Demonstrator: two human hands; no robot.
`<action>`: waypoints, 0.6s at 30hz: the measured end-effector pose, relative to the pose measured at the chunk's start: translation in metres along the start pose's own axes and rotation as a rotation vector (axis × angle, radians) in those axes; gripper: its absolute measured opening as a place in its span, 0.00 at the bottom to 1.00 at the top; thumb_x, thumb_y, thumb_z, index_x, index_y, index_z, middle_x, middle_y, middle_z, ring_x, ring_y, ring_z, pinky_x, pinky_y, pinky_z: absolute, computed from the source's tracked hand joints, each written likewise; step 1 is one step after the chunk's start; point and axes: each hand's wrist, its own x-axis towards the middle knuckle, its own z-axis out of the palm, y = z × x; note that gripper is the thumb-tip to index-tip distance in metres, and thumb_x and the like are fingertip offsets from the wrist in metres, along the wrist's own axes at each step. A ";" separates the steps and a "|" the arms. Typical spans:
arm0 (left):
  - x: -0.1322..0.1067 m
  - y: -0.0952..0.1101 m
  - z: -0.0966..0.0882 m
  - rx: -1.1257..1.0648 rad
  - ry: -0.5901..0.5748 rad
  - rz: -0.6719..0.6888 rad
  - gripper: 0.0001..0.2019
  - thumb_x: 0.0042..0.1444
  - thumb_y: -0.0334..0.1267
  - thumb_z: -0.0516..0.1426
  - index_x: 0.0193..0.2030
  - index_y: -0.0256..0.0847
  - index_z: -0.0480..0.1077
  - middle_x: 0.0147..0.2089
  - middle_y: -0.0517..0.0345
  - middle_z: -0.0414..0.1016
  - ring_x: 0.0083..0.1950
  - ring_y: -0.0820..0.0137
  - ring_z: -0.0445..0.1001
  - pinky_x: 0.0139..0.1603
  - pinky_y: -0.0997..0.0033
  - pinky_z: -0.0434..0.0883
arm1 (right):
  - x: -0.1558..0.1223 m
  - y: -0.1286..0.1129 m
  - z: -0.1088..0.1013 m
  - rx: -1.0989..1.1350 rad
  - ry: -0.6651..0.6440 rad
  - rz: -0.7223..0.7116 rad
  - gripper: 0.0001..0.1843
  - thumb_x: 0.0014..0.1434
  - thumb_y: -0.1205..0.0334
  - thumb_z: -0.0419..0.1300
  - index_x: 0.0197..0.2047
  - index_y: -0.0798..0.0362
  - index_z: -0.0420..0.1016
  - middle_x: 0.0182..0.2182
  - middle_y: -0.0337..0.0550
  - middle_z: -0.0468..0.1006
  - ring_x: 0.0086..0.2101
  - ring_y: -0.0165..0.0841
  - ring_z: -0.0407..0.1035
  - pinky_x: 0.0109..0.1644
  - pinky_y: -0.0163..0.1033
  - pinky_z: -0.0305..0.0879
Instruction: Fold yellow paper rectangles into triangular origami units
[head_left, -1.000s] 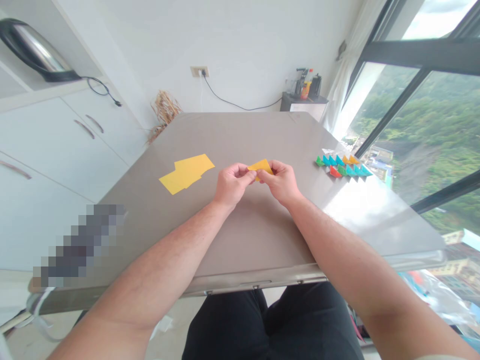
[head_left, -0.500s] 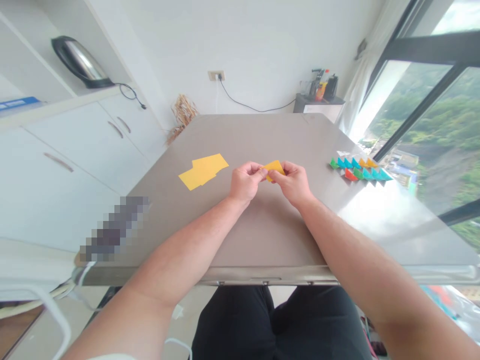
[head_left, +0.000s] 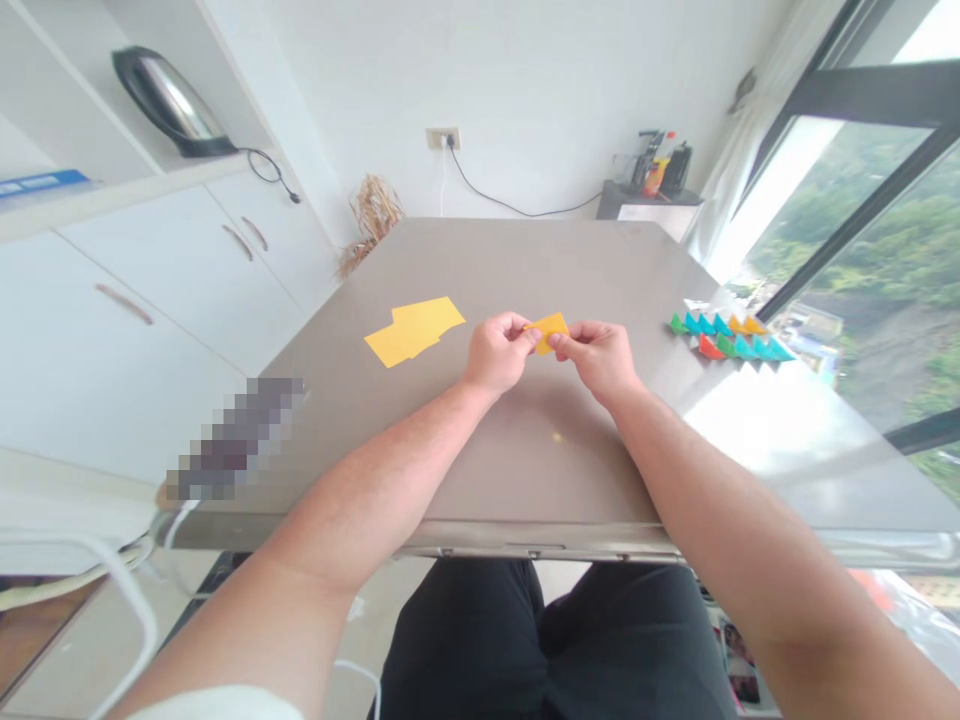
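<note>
A small folded piece of yellow paper point(head_left: 549, 328) is held up between my two hands, above the middle of the grey-brown table point(head_left: 525, 450). My left hand point(head_left: 501, 352) pinches its left side between thumb and fingers. On its right side my right hand point(head_left: 601, 358) grips the lower corner, thumb in front. Fingertips cover parts of the paper's edges. To the left of my left hand, several flat yellow sheets point(head_left: 414, 330) lie overlapping on the table.
Two rows of small folded paper boats point(head_left: 739, 346), in green, blue, orange and red, stand at the table's right side by the window. A blurred-out dark item point(head_left: 232, 440) lies at the left edge. A kettle point(head_left: 176, 105) sits on the shelf.
My right thumb has shifted slightly right along the paper, so more of the paper's front shows. The whole view has moved a little; the yellow sheets and boats stay put.
</note>
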 end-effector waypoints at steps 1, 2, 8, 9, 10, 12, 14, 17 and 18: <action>0.000 -0.001 -0.001 0.002 0.006 0.000 0.07 0.53 0.41 0.64 0.29 0.41 0.74 0.26 0.59 0.76 0.29 0.70 0.72 0.34 0.68 0.67 | 0.000 0.000 0.000 0.007 -0.012 0.004 0.15 0.48 0.50 0.71 0.23 0.52 0.78 0.21 0.39 0.76 0.23 0.28 0.63 0.27 0.37 0.58; 0.001 -0.001 -0.001 0.006 0.014 0.002 0.07 0.53 0.41 0.64 0.29 0.41 0.74 0.26 0.59 0.76 0.29 0.70 0.72 0.34 0.69 0.67 | 0.001 0.000 0.000 0.018 -0.022 0.015 0.15 0.49 0.50 0.71 0.23 0.52 0.78 0.21 0.39 0.76 0.23 0.29 0.64 0.28 0.37 0.60; 0.004 -0.003 -0.003 -0.004 0.066 -0.010 0.08 0.53 0.43 0.65 0.29 0.41 0.75 0.25 0.59 0.76 0.27 0.71 0.70 0.33 0.69 0.66 | 0.004 0.005 0.000 0.061 -0.010 0.062 0.17 0.50 0.46 0.71 0.28 0.52 0.80 0.23 0.41 0.79 0.26 0.32 0.72 0.33 0.39 0.68; 0.004 -0.002 -0.004 -0.002 0.074 -0.007 0.08 0.53 0.43 0.65 0.29 0.42 0.75 0.25 0.60 0.76 0.27 0.71 0.70 0.33 0.69 0.66 | 0.004 0.005 0.001 0.051 0.015 0.063 0.17 0.51 0.46 0.71 0.29 0.52 0.81 0.24 0.41 0.79 0.26 0.32 0.73 0.34 0.39 0.70; 0.004 -0.002 -0.004 0.008 0.090 0.000 0.08 0.54 0.43 0.64 0.29 0.42 0.74 0.26 0.60 0.77 0.27 0.71 0.70 0.33 0.69 0.66 | 0.003 0.005 0.002 0.037 0.054 0.063 0.17 0.51 0.45 0.71 0.31 0.52 0.81 0.24 0.42 0.80 0.27 0.33 0.74 0.34 0.40 0.71; 0.004 0.000 -0.005 0.065 0.146 0.033 0.08 0.55 0.43 0.63 0.30 0.42 0.74 0.27 0.59 0.77 0.28 0.70 0.72 0.33 0.69 0.67 | 0.001 0.001 0.005 0.014 0.129 0.059 0.19 0.52 0.44 0.70 0.34 0.52 0.81 0.26 0.43 0.81 0.28 0.34 0.75 0.35 0.40 0.72; 0.002 0.001 -0.007 0.162 0.192 0.109 0.08 0.56 0.43 0.63 0.31 0.42 0.74 0.30 0.59 0.79 0.31 0.69 0.73 0.36 0.69 0.68 | -0.003 -0.005 0.008 0.044 0.114 0.048 0.21 0.53 0.41 0.69 0.34 0.53 0.81 0.28 0.45 0.82 0.30 0.35 0.77 0.37 0.41 0.74; -0.001 0.002 -0.005 0.299 0.140 0.303 0.07 0.58 0.43 0.63 0.33 0.43 0.76 0.33 0.58 0.80 0.36 0.68 0.76 0.41 0.68 0.70 | -0.008 -0.014 0.013 0.162 -0.025 0.025 0.23 0.54 0.42 0.69 0.40 0.54 0.82 0.35 0.48 0.85 0.38 0.38 0.80 0.41 0.41 0.76; -0.003 0.002 -0.003 0.324 0.094 0.370 0.07 0.58 0.43 0.63 0.33 0.44 0.76 0.34 0.58 0.81 0.37 0.67 0.76 0.43 0.68 0.71 | -0.009 -0.016 0.014 0.182 -0.045 0.013 0.22 0.53 0.43 0.70 0.41 0.54 0.82 0.37 0.48 0.85 0.40 0.39 0.80 0.42 0.41 0.77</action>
